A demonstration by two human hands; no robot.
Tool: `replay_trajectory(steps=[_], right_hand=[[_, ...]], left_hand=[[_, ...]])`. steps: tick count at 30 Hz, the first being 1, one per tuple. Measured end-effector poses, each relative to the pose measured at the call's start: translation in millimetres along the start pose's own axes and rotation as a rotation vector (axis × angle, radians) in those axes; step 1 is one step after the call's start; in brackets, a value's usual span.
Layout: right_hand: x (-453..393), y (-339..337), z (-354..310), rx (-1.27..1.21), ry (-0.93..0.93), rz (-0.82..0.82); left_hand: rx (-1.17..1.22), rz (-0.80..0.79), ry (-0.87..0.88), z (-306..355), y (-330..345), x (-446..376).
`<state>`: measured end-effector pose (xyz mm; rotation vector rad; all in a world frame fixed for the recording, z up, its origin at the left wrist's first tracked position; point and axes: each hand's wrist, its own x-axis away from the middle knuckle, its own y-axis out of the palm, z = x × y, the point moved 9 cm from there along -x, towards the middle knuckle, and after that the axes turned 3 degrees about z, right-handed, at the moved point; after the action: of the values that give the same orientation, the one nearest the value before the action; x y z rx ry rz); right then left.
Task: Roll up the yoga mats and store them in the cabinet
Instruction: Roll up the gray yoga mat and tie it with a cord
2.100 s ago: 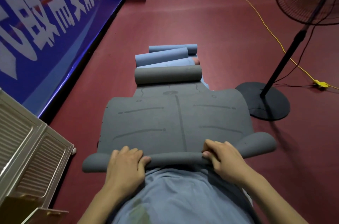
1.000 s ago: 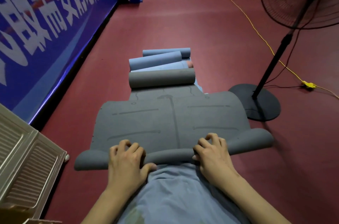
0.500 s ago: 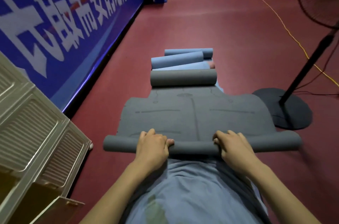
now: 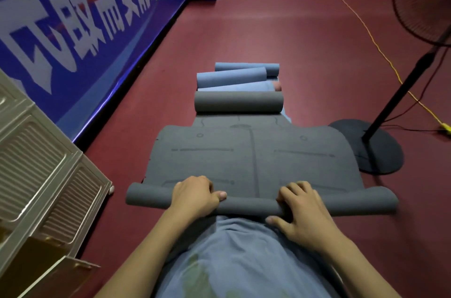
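Grey mat (image 4: 256, 161) roll is thicker than before, both hands (image 4: 195, 196) (image 4: 302, 210) curled around it.

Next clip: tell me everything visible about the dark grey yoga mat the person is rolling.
The dark grey yoga mat looks like matte foam, printed with faint alignment lines and small circles. It lies flat on the red floor; its near end is wound into a thin roll. The left hand and right hand grip that roll. Its far end reaches a rolled grey mat.
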<state>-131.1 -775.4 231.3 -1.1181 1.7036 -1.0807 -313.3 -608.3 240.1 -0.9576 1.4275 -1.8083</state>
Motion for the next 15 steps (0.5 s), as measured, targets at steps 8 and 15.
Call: replay_trajectory(steps=[8,15], right_hand=[[-9,9,14,0.090,0.122,0.024],[-28,8,18,0.118,0.138,-0.110]], left_hand=[[0.028,0.166,0.029,-3,-7,-6],[-0.055,0.560,0.269,3,-10,28]])
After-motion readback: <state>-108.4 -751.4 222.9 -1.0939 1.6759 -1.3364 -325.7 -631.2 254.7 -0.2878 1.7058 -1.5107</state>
